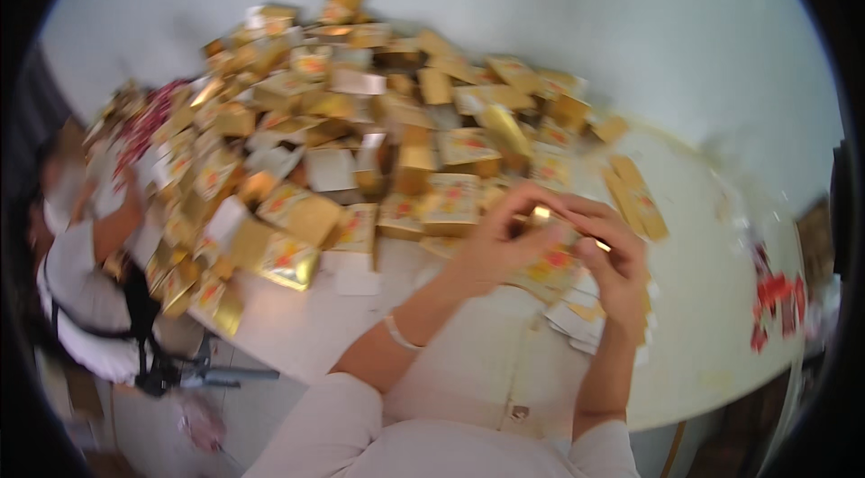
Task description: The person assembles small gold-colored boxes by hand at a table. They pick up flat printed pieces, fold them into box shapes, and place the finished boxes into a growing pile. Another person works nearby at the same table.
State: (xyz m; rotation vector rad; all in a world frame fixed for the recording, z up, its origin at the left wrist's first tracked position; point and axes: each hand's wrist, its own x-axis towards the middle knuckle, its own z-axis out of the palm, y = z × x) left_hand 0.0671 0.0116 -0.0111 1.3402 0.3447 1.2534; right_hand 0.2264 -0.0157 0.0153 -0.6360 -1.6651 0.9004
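In front of me, both hands grip a gold cardboard box [541, 215], its edges glinting between the fingers. My left hand [505, 235] is closed on its left side, and a pale band circles that wrist. My right hand [622, 262] is closed on the right side, thumb pressed near an edge. Fingers and blur hide most of the box, so its folds cannot be told. Just below the hands lies a stack of flat cartons [577, 320], showing white and gold edges, on the white table [459, 334].
A big heap of gold boxes [414, 145] covers the table's far and left side. Flat gold pieces [635, 197] lie right of it. Red packets [779, 302] sit at the right edge. Another person [86, 271] sits at the left, near pink-red packets [149, 122].
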